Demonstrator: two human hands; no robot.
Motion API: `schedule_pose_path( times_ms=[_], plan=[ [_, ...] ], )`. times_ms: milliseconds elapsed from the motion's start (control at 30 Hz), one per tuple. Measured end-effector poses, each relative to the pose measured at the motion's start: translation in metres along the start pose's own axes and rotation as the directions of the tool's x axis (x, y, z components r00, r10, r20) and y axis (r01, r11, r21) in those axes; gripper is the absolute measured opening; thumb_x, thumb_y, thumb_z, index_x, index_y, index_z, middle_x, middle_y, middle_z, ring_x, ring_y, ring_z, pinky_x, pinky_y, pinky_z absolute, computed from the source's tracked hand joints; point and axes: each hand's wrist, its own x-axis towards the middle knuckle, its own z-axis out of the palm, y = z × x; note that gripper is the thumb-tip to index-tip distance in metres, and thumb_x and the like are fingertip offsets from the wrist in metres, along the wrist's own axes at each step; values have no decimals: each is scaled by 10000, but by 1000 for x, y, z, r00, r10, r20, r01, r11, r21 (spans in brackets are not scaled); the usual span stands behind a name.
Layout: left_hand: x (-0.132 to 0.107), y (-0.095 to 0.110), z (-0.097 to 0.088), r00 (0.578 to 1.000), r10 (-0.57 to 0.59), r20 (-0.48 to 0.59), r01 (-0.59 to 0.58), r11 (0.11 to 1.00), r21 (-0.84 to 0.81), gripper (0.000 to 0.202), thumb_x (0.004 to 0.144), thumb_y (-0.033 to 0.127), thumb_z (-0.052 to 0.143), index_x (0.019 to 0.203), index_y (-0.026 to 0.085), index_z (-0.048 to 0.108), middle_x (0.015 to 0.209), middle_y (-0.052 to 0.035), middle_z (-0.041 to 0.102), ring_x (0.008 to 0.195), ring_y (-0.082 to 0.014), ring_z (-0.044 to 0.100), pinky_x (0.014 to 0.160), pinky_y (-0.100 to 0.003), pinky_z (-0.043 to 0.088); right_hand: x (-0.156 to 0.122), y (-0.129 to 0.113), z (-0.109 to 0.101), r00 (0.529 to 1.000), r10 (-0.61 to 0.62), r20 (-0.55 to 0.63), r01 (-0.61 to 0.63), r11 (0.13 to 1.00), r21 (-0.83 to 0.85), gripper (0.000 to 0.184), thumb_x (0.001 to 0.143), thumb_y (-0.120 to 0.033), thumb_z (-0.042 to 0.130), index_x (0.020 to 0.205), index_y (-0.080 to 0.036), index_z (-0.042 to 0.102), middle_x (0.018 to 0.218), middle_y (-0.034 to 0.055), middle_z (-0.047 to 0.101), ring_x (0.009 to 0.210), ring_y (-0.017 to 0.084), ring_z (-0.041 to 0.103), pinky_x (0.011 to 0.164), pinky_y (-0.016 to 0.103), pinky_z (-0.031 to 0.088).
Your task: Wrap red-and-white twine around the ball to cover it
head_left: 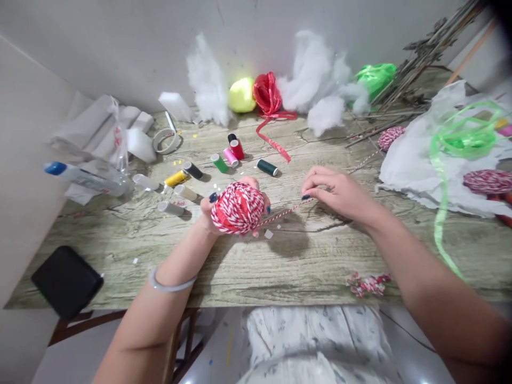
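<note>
Matt red-and-white twine ball [237, 208]; rough-grained, weathered wood table [304, 256]; fluffy white stuffing [316, 80] at twelve o'clock; glossy red ribbon [267, 96].

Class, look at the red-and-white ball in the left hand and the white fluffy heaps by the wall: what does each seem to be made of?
Ball: twisted twine, probably cotton, matte; red and white strands show, one running to the right hand. Heaps: loose fibre stuffing, likely polyester or cotton wool; wispy, torn-looking edges.

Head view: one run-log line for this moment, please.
left hand: holds twine ball | right hand: pinches twine strand | table: thread spools
</note>
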Motion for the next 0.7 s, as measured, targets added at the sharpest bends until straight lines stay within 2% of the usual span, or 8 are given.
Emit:
schedule_pose_path(
  times_ms=[67,167,300,433,500,567,633,700],
  plan=[
    [2,-1,2,994,26,-104,-23,999,24,830,441,710,735,1090,243,511,891,-81,623,552,-183,620,336,-205,377,-1,0,-6,995,22,94,-24,1000,19,198,917,-250,539,810,-219,703,880,31,632,841,180,607,802,318,459],
    [6,-3,2,957,94,-274,-85,995,45,780,568,702,661,1172,231,514,991,-99,657,645,-187,651,390,-201,422,-3,2,-15,975,33,221,-47,997,60,264,933,-291,507,833,-244,746,883,36,647,824,179,617,790,320,470],
    [10,-4,-3,902,146,-407,-142,989,41,716,672,657,596,1197,173,541,1021,-107,678,719,-181,663,432,-188,452,-3,6,-25,986,42,159,-53,996,70,298,935,-400,524,758,-244,706,840,45,623,779,188,600,764,345,465],
    [12,-5,-6,903,151,-402,-160,987,12,712,657,655,632,1160,155,571,998,-98,696,686,-162,658,398,-167,423,-3,5,-30,997,18,73,-37,963,268,403,906,-559,548,681,-233,626,755,31,548,729,171,533,729,352,440],
    [12,-6,-4,912,149,-382,-157,988,10,699,664,653,643,1158,164,572,986,-90,703,671,-156,659,395,-162,420,-2,3,-30,997,74,-22,-56,883,465,408,837,-571,647,635,-223,575,719,7,487,690,140,482,688,331,422],
    [12,-7,-2,919,143,-367,-145,989,22,667,688,631,639,1165,171,566,980,-87,706,677,-158,666,404,-162,427,-2,1,-28,971,208,-116,-86,760,644,422,730,-534,770,610,-216,521,721,-14,438,675,116,456,665,317,415],
    [13,-8,0,925,131,-357,-128,991,32,650,698,609,640,1169,167,564,972,-89,707,688,-164,670,420,-170,446,0,2,-26,937,314,-150,-95,646,757,461,633,-487,846,598,-214,477,740,-26,412,684,105,459,676,319,430],
    [14,-10,1,931,117,-345,-113,993,33,662,683,601,658,1163,154,567,958,-88,708,686,-169,673,437,-183,470,2,3,-24,918,361,-167,-73,567,820,448,622,-429,856,600,-218,461,750,-31,405,686,95,462,691,319,446]
  ],
)
